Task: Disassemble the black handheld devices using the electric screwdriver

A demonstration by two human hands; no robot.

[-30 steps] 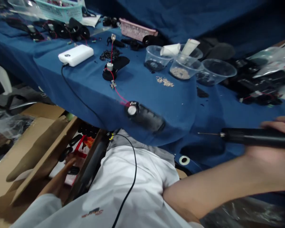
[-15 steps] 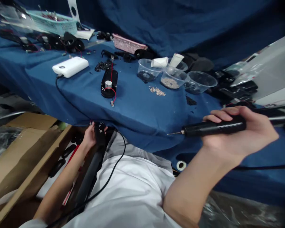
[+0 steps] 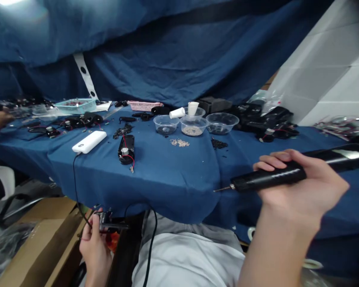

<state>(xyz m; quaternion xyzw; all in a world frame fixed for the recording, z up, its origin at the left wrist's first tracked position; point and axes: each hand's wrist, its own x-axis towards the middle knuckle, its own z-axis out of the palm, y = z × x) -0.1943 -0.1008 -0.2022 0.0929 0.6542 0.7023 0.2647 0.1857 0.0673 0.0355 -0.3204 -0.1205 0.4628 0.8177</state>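
Compared with 1 second ago, the left hand (image 3: 97, 249) has risen out of the open brown cardboard box (image 3: 32, 255), and now its thumb and fingers grasp a small black plastic piece (image 3: 106, 220). This piece is at the near left, just before the edge of the blue cloth-covered table (image 3: 167, 175); its exact shape I cannot tell.

The right hand (image 3: 302, 185) has come further left; its fingers are wrapped around a long black cylindrical screwdriver (image 3: 254, 183), with the thin metal bit pointing left. I judge from this that both hands are now supplied, but the bit does not work on anything, because it is well apart from the piece.

On the cloth, 1 black oval shell with a silver cylinder and red wires (image 3: 130, 142) lies untouched, to the right of a white rectangular power bank (image 3: 89, 142).
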